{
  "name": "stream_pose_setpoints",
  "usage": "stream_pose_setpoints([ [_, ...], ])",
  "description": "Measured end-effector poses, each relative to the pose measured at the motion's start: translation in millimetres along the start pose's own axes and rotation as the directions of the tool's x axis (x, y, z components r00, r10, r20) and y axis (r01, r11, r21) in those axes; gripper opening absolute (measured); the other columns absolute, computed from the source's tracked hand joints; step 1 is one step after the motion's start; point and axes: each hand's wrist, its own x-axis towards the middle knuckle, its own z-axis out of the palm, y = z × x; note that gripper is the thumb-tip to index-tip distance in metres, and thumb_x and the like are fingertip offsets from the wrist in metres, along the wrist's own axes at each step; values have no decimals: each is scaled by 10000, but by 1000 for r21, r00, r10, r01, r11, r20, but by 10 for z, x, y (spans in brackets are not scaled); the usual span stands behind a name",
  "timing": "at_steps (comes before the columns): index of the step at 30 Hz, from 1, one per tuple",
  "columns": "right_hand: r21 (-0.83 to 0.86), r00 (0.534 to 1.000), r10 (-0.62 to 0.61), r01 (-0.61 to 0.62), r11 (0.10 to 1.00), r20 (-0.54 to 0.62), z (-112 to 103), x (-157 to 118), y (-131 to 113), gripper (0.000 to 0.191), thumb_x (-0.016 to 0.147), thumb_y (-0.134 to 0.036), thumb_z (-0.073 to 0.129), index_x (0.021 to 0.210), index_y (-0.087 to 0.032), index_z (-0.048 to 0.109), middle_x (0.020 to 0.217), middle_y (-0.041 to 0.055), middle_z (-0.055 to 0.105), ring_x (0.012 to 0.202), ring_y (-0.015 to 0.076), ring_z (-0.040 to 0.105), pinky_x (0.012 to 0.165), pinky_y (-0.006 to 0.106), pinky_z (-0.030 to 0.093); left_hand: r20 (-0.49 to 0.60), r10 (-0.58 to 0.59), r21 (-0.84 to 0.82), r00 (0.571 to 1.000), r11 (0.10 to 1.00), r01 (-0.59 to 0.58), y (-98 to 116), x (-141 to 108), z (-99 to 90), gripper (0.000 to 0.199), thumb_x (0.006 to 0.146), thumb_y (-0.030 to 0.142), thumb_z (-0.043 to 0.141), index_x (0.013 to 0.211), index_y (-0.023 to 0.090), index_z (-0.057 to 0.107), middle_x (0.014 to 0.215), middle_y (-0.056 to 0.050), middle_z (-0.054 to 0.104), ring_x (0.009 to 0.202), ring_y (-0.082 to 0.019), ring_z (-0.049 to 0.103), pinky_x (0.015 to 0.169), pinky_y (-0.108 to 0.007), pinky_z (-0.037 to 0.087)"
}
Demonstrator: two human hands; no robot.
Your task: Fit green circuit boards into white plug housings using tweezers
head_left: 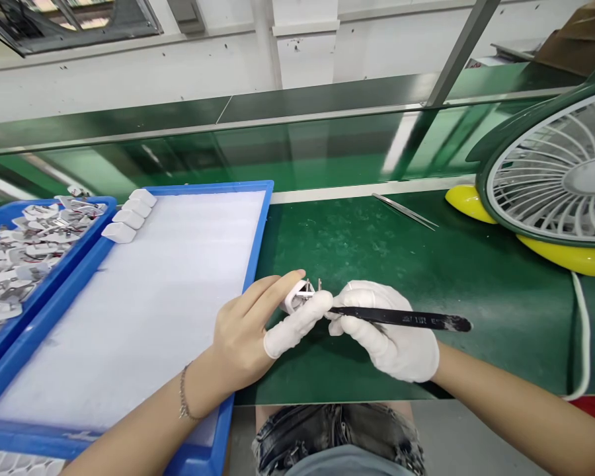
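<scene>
Between the fingers of my left hand is a small white plastic housing with metal prongs pointing up. A white cot covers that hand's thumb; its other fingers are bare. My right hand, in a white glove, is closed around black tweezers. Their handle points right, and the tips are hidden near the housing, behind the fingers. Both hands meet just above the green table, right of the blue-rimmed tray.
The blue tray has a white liner and several white housings in its far-left corner. Another blue bin holds many white parts with wires. Silver tweezers lie at the back of the green table. A fan stands right, its white cord trailing forward.
</scene>
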Motion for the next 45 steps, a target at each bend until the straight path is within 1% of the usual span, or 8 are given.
stream_pose_setpoints([
  [12,-33,997,53,-52,998,54,-4,38,-73,314,972,-318,416,761,-177,602,739,9,634,689,122,575,650,268,442,-30,53,16,998,998,-52,1,17,27,468,723,50,677,1138,225,548,1110,-133,652,930,-214,642,695,-304,566],
  [21,55,999,53,-53,997,4,40,33,-80,312,954,-309,454,713,-177,600,694,-11,635,660,110,575,649,250,431,-21,46,-6,999,999,-46,6,4,55,517,714,34,674,1174,215,523,1084,-141,660,918,-217,642,698,-313,565],
  [24,14,991,135,-135,991,17,57,38,-98,351,944,-323,458,646,-190,588,585,-40,614,581,96,577,606,234,428,-19,35,-5,999,999,-35,14,6,59,510,728,61,674,1188,217,519,1087,-139,664,909,-217,646,696,-313,567],
  [29,-24,933,345,-344,939,100,49,73,-142,375,911,-302,486,559,-193,554,463,-65,578,433,78,553,486,200,431,34,-33,-4,999,999,33,29,15,78,474,746,43,646,1168,225,528,1068,-107,686,888,-196,660,699,-291,570],
  [32,59,930,359,-364,930,79,17,77,-172,250,889,-268,513,685,-193,637,482,-58,597,447,91,586,464,186,446,19,-39,-41,999,998,40,35,34,73,408,748,87,676,1126,185,557,1058,-120,691,879,-202,668,697,-286,570],
  [36,305,933,361,-347,887,12,-31,3,-184,153,885,-253,551,863,-172,678,484,-49,592,435,94,588,506,190,489,30,-116,-150,993,981,119,49,88,-7,411,766,125,681,1156,134,553,1030,-115,700,885,-174,680,756,-238,570],
  [40,486,925,380,-322,813,-23,-45,-90,-126,205,913,-306,538,862,-165,678,492,-32,588,414,94,571,507,204,485,114,-192,-214,975,953,213,44,85,-102,441,786,162,662,1207,168,529,1045,-74,698,911,-152,676,822,-210,563],
  [45,516,878,475,-383,766,-55,-52,-123,-77,252,922,-340,520,828,-163,672,486,-21,579,390,104,544,479,225,459,84,-134,-246,987,957,151,12,15,-123,484,795,123,625,1257,176,493,1134,-71,669,1065,-172,617,929,-238,527],
])
